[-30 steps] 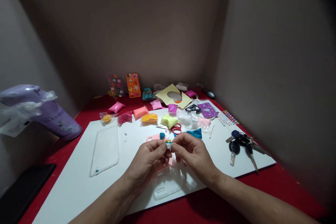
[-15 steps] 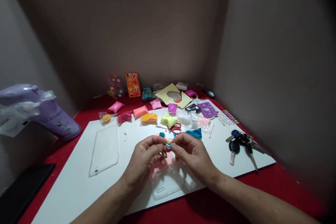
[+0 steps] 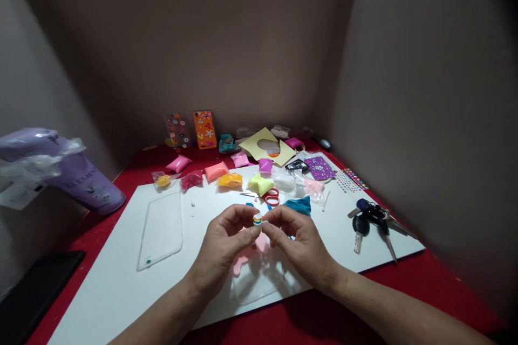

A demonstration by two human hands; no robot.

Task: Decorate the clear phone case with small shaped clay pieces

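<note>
Between the fingertips of my left hand and my right hand is a tiny striped clay piece, white with yellow and blue bands. Both hands pinch it over the board. Beneath them lies a clear phone case with pink clay on it, partly hidden by my hands. Just beyond are red-handled scissors and a blue clay packet. Another clear phone case rests flat to the left.
Several clay packets, such as an orange one and a yellow-green one, line the back of the white board. Keys lie at right, a purple tumbler leans at left. Decorated cases stand behind.
The clay piece has turned between my fingers, and more of its white top shows. My hands have shifted slightly; the things on the board stay put.
</note>
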